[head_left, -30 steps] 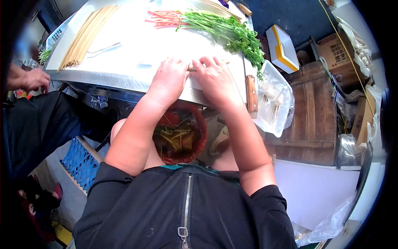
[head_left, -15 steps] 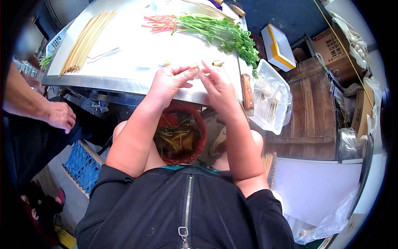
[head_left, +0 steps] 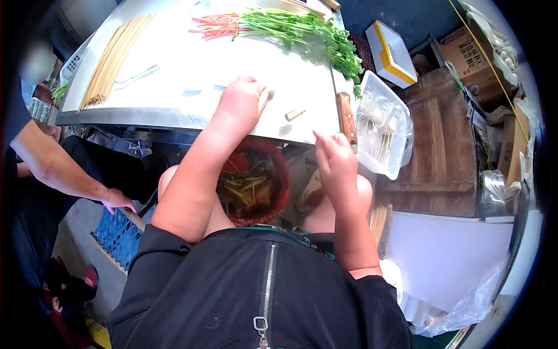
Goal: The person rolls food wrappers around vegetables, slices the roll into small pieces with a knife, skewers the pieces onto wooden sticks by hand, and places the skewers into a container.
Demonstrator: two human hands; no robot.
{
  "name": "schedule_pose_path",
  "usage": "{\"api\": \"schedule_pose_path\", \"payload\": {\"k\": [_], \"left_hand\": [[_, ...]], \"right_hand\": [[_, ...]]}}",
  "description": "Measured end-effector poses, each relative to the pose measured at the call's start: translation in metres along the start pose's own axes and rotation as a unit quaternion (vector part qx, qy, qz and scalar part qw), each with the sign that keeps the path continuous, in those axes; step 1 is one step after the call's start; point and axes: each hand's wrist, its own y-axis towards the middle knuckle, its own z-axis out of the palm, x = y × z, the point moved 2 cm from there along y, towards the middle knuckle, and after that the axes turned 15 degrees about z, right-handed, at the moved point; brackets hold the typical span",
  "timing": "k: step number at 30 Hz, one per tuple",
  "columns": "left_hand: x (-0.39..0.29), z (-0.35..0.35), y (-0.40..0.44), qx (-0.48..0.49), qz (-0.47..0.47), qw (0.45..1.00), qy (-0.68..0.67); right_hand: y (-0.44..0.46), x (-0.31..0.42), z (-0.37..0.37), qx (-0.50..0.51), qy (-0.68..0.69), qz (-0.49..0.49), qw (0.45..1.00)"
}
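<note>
My left hand (head_left: 241, 102) rests over the white tabletop (head_left: 174, 70), its fingers curled down. A small tan piece (head_left: 271, 93) shows by its fingertips, and a pale bluish sliver lies at its other side; whatever the fingers hold is hidden. At the table's front edge, my right hand (head_left: 338, 152) is closed with the fingers bent together, and I cannot make out anything in it. Between the two hands lies a short, pale tan tube-like piece (head_left: 294, 114). Just beyond my right hand is a knife's wooden handle (head_left: 346, 116).
Long bamboo skewers (head_left: 113, 61) lie at the left and leafy green stalks (head_left: 290, 29) at the back. A clear plastic tub (head_left: 383, 128) holds skewered pieces at the right. Below the table stands a red bucket (head_left: 283, 192). Another person's hand (head_left: 116, 199) is at the left.
My hands have separated: the left moved down over the tabletop, the right came back toward the table edge. The other person's hand moved lower and to the right.
</note>
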Motion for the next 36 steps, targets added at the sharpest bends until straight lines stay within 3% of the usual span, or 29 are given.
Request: {"api": "schedule_pose_path", "payload": {"k": [4, 15, 24, 36], "left_hand": [[0.005, -0.002, 0.002, 0.011, -0.028, 0.999, -0.011], [0.008, -0.004, 0.002, -0.006, -0.074, 0.996, -0.04], [0.005, -0.005, 0.001, -0.022, -0.06, 0.995, -0.07], [0.009, -0.012, 0.004, 0.003, 0.009, 0.994, -0.111]], "right_hand": [[-0.028, -0.002, -0.006, 0.07, 0.108, 0.053, 0.99], [-0.028, 0.0, -0.006, 0.061, 0.08, 0.063, 0.993], [-0.022, 0.01, -0.009, 0.067, 0.049, 0.071, 0.994], [0.036, 0.034, 0.032, 0.051, -0.001, -0.005, 0.999]]}}
